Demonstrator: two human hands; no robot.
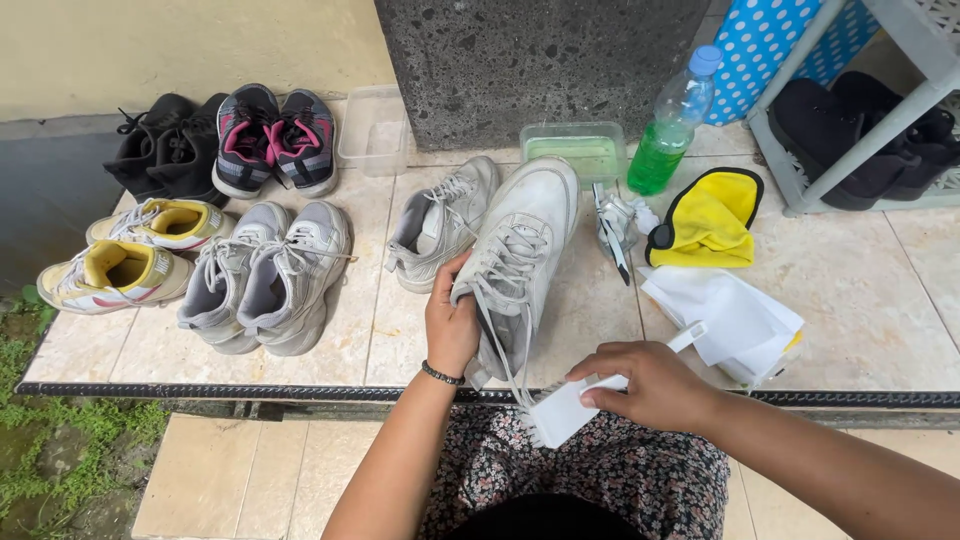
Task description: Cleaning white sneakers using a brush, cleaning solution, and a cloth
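On the tiled ledge (pixel 880 300), near its front edge, a white sneaker (pixel 520 250) is gripped at its side by the left hand (pixel 452 322), fingers closed on it; a dark bracelet (pixel 440 374) is worn on that wrist. The sneaker's heel end is lifted toward the person, laces hanging down. A white brush (pixel 572 405) is clamped in the right hand (pixel 650 385), bristles pointed left and down, just below the sneaker's heel end; whether bristles touch the shoe cannot be told. The brush's handle sticks out past the hand toward the upper right.

Just beside the held sneaker, to its left, the matching white sneaker (pixel 440 222) is laid flat. A grey pair (pixel 265 275) is set further left, then a yellow-and-white pair (pixel 135 250). Behind those, a pink-and-grey pair (pixel 275 140) and a black pair (pixel 160 145) are lined up by the wall. An empty clear tub (pixel 375 130) is seen near them.

Right of the held sneaker: a green tub of liquid (pixel 575 150), a plastic bottle with green liquid (pixel 672 125), a yellow cloth (pixel 710 218), a small brush and rag (pixel 615 225), and white paper (pixel 725 320). Dark shoes (pixel 840 135) are kept on a rack (pixel 880 120) at far right. A floral skirt (pixel 600 475) is seen at the bottom.
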